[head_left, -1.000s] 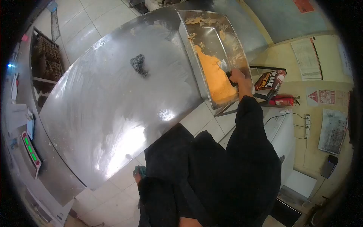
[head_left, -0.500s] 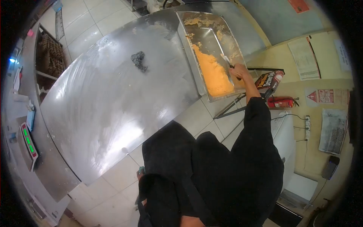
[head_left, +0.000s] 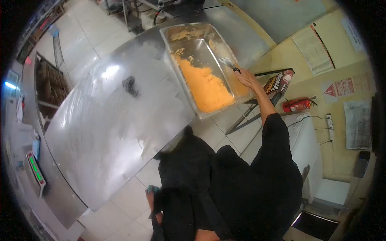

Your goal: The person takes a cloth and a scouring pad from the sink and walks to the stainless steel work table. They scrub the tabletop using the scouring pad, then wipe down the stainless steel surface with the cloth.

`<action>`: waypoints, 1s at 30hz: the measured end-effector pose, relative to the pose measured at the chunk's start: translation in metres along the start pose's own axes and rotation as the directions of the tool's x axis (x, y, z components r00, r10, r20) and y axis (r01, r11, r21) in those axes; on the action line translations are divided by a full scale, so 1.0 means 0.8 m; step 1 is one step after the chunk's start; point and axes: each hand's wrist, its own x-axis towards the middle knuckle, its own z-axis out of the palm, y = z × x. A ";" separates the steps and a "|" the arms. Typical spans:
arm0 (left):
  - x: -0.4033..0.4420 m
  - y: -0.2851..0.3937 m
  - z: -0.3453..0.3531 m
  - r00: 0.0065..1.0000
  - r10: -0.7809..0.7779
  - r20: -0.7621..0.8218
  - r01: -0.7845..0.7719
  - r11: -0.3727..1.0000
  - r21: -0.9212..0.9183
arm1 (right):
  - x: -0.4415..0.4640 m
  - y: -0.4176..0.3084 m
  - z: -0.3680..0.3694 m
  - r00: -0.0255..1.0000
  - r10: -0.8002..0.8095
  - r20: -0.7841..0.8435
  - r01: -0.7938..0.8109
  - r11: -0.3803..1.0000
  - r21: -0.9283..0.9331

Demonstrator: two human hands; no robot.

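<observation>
My right hand (head_left: 246,78) is closed around the black handle of a scraper (head_left: 227,62), whose metal blade lies over the inside of the steel pan (head_left: 183,86) near its right wall. A thick orange mash-like mass (head_left: 206,87) fills the lower left of the pan, with smears on the far end. Low beside my dark clothing, my left hand (head_left: 150,196) hangs and seems closed on a small blue-green thing that is too small to name. A dark clump like steel wool (head_left: 129,86) lies on the wet metal table (head_left: 104,132).
A scale with green digits (head_left: 36,168) stands on the left counter. Right of the pan are a dark metal stand (head_left: 243,122), a printed bag (head_left: 279,82) and a red fire extinguisher (head_left: 298,104). A power strip (head_left: 330,127) hangs on the wall; tiled floor lies below the table.
The view has shifted, so pan and table sit further left and slightly lower. The scraper blade has moved up along the pan's right side. More of my left hand shows.
</observation>
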 end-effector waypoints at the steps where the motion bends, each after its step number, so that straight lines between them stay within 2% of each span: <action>1: -0.003 0.021 0.010 0.999 0.032 0.012 -0.032 0.999 0.005 | 0.002 0.005 -0.007 1.000 -0.005 -0.017 0.005 0.999 0.046; 3: -0.006 0.069 0.036 0.997 0.066 0.043 -0.068 0.997 0.041 | 0.022 0.040 -0.006 0.998 0.002 -0.059 0.005 0.994 0.106; 5: -0.010 0.131 0.067 0.994 0.082 0.069 -0.089 0.991 0.099 | 0.055 0.097 0.018 0.928 -0.215 -0.304 0.222 0.975 -0.011; 6: -0.021 0.167 0.076 0.993 0.074 0.090 -0.088 0.984 0.157 | 0.055 0.104 0.010 0.927 -0.181 -0.329 0.196 0.981 0.012; 8: -0.030 0.235 0.086 0.981 0.085 0.175 -0.140 0.932 0.335 | 0.041 0.098 -0.008 0.983 -0.130 -0.133 0.142 0.986 0.089; 9: -0.032 0.262 0.090 0.968 0.089 0.235 -0.187 0.881 0.434 | 0.043 0.112 0.006 0.986 -0.086 -0.141 0.104 0.987 0.120; 10: -0.016 0.256 0.082 0.955 0.075 0.286 -0.190 0.896 0.401 | 0.049 0.127 0.025 0.983 -0.091 -0.161 0.120 0.977 0.178; 11: -0.034 0.310 0.099 0.954 0.071 0.292 -0.195 0.886 0.420 | 0.059 0.137 0.039 0.976 -0.109 -0.187 0.150 0.963 0.224; 13: -0.074 0.462 0.161 0.962 -0.071 0.263 -0.048 0.906 0.420 | 0.076 0.150 0.060 0.987 -0.087 -0.138 0.121 0.958 0.259; 14: -0.066 0.480 0.170 0.946 0.038 0.322 -0.145 0.938 0.314 | 0.080 0.150 0.063 0.979 -0.088 -0.185 0.143 0.939 0.312; 15: -0.056 0.502 0.185 0.937 0.043 0.347 -0.171 0.922 0.347 | 0.083 0.148 0.066 0.971 -0.073 -0.230 0.156 0.917 0.367; 17: -0.039 0.542 0.207 0.908 0.305 0.286 -0.383 0.882 0.276 | 0.087 0.147 0.076 0.958 -0.081 -0.276 0.201 0.874 0.442; 18: -0.023 0.550 0.214 0.897 0.294 0.331 -0.400 0.859 0.320 | 0.081 0.139 0.067 0.973 -0.067 -0.222 0.176 0.835 0.521; 19: 0.004 0.554 0.224 0.877 0.398 0.268 -0.444 0.885 0.138 | 0.076 0.131 0.052 0.982 -0.056 -0.180 0.154 0.790 0.594; 20: 0.031 0.562 0.242 0.851 0.488 0.194 -0.485 0.872 -0.064 | 0.072 0.126 0.045 0.979 -0.039 -0.199 0.152 0.793 0.590; 21: 0.048 0.568 0.255 0.829 0.495 0.260 -0.503 0.863 -0.041 | 0.063 0.119 0.043 0.976 -0.019 -0.217 0.146 0.797 0.586; 23: 0.072 0.580 0.271 0.867 0.458 0.195 -0.449 0.889 -0.095 | 0.055 0.114 0.041 0.992 -0.002 -0.130 0.094 0.703 0.705; 24: 0.080 0.590 0.287 0.908 0.372 0.190 -0.351 0.926 -0.138 | 0.048 0.113 0.044 0.979 -0.010 -0.204 0.152 0.702 0.696; 25: 0.088 0.596 0.297 0.894 0.381 0.237 -0.364 0.925 -0.112 | 0.038 0.108 0.051 0.961 -0.025 -0.276 0.213 0.703 0.678; 27: 0.105 0.600 0.312 0.898 0.308 0.313 -0.291 0.951 -0.101 | -0.002 0.095 0.034 0.923 -0.013 -0.385 0.287 0.690 0.665; 28: 0.113 0.604 0.316 0.939 0.228 0.258 -0.199 0.971 -0.135 | -0.014 0.089 0.034 0.918 0.018 -0.396 0.274 0.694 0.666; 30: 0.125 0.601 0.310 0.933 0.237 0.272 -0.214 0.970 -0.112 | -0.031 0.080 0.031 0.895 0.029 -0.445 0.309 0.679 0.666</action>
